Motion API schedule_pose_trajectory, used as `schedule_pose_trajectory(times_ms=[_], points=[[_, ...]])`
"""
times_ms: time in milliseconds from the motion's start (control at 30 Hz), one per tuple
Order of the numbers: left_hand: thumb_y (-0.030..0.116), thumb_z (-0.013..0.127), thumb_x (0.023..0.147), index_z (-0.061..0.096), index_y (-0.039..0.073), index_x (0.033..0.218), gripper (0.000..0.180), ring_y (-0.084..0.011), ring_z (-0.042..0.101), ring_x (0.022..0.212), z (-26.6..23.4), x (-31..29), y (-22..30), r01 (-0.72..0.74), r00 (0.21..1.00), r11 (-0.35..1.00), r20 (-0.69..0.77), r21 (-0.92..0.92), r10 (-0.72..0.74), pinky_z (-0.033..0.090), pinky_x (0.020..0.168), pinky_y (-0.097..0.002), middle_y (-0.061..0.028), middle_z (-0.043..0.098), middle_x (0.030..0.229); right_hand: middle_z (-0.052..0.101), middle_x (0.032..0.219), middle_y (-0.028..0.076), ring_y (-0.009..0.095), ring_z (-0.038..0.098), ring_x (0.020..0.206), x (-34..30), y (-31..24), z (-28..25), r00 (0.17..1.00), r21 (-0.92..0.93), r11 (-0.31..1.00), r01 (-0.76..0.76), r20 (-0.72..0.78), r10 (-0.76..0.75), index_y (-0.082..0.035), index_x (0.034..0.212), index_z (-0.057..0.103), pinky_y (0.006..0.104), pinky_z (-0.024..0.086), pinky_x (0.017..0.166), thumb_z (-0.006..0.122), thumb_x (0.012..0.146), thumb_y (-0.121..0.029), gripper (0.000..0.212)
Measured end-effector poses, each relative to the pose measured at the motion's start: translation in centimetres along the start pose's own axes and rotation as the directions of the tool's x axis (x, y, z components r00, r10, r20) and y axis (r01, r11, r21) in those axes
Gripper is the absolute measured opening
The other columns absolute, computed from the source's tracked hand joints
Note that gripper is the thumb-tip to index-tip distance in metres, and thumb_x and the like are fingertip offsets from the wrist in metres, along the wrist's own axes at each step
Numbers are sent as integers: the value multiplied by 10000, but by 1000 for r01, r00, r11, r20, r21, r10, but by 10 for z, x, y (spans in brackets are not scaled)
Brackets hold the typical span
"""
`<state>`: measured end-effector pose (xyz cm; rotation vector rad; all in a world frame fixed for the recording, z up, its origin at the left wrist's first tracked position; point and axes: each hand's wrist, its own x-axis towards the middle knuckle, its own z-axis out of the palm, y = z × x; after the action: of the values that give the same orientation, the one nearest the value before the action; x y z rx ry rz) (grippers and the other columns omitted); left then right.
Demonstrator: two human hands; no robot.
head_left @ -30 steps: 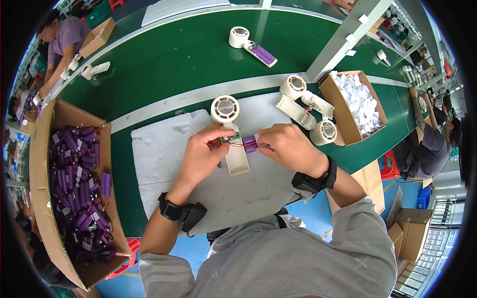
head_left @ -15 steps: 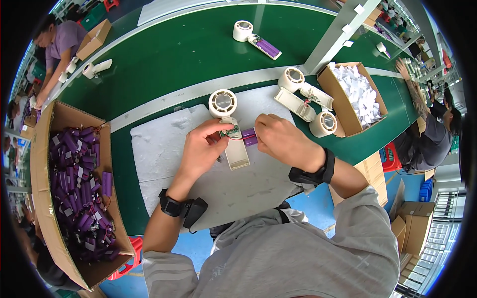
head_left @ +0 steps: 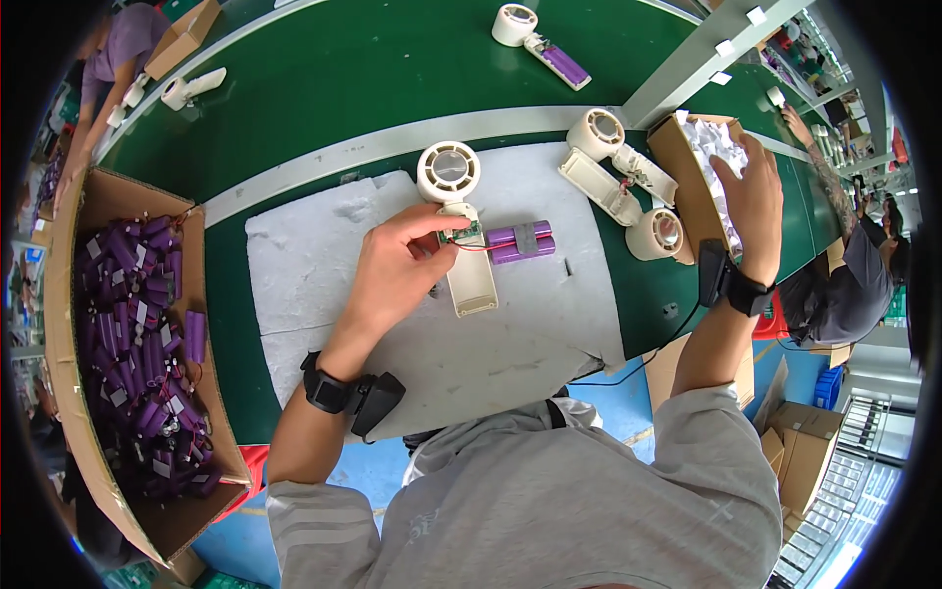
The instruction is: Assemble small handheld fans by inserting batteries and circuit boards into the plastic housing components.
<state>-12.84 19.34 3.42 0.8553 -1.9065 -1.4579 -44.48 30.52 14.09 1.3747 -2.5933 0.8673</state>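
A white handheld fan [head_left: 472, 285] lies on the grey-white mat, its handle shell open toward me and its round head [head_left: 449, 171] at the far end. My left hand [head_left: 392, 260] has thumb and index finger closed on the fan at its small green circuit board [head_left: 461, 234]. Thin red and black wires run from the board to a purple two-cell battery pack [head_left: 520, 242], which rests on the mat right of the handle with a grey patch on top. My right hand [head_left: 751, 201] is over a cardboard box of white paper-like pieces [head_left: 708, 147], fingers apart; its fingertips partly overlap the pieces.
A large cardboard box [head_left: 224, 412] of purple battery packs stands at the left. More opened fans [head_left: 601, 187] lie beside the right box, and another fan with its battery [head_left: 557, 64] sits beyond the rail. A grey post [head_left: 702, 69] rises at the far right. Other people work on both sides.
My right hand has left the battery pack and moved right to the box of white pieces. The pack now lies uncovered on the mat. My left hand keeps its hold on the fan.
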Motion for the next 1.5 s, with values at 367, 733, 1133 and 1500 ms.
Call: schedule_pose_trajectory(times_ms=[367,733,1133,1500], points=[[-35,662,751,732,75,1026,304,-70,578,680,-1,-1,-1,40,999,999,-36,-28,-41,492,619,-224,-51,677,1044,620,1026,124,263,604,913,-62,-60,100,552,503,674,541,393,-736,-39,1191,567,341,492,811,737,706,-14,515],[18,751,713,736,77,1007,300,-175,663,674,-6,1,7,-149,988,958,0,245,154,520,598,-261,-117,693,993,537,1168,103,213,614,1015,-62,-57,88,146,536,361,-763,687,-712,-31,1387,399,360,500,899,690,751,3,700],[49,724,774,722,84,1049,277,-214,659,658,-9,1,4,-267,963,896,67,355,260,505,570,-286,-124,685,952,539,1222,87,235,558,1117,-60,-57,90,391,802,576,-156,586,-710,-46,1332,472,360,432,984,790,579,-26,817],[50,691,811,702,72,1078,268,-336,667,793,-16,2,5,-267,963,904,134,335,234,549,722,-361,-191,673,1019,535,1243,117,268,570,1088,-84,-68,104,491,740,618,266,448,-747,-53,1217,552,356,484,924,842,554,-49,724]])
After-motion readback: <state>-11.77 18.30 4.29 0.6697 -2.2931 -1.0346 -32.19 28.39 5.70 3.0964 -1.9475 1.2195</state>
